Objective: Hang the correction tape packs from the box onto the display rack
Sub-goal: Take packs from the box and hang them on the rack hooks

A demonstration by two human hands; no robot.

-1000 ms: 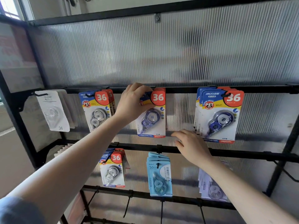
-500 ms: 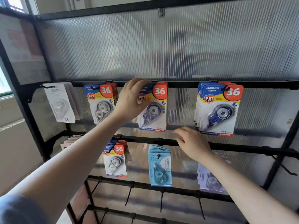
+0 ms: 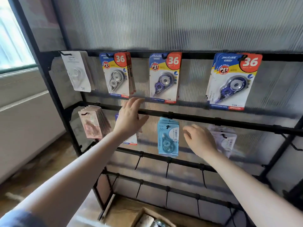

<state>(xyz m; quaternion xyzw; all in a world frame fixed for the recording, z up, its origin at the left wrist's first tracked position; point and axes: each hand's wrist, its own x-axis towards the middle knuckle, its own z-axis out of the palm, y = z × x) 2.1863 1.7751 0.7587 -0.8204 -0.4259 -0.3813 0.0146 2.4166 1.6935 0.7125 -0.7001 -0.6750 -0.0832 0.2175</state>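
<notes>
Correction tape packs: glossy flat blister cards; black bar rack.

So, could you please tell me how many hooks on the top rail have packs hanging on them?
4: white packs far left, a grey-tape stack, a purple-tape stack mid-rail, and a blue-tape stack at right. More hooks may lie beyond the frame's right edge.

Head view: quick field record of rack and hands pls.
top rail: white pack, three stacks of blue-yellow packs marked 36
second rail: pink packs, light blue packs, pale packs partly hidden
lower hooks: bare
left hand: open, holds nothing
right hand: relaxed, holds nothing
box: bottom edge, partly visible
</notes>
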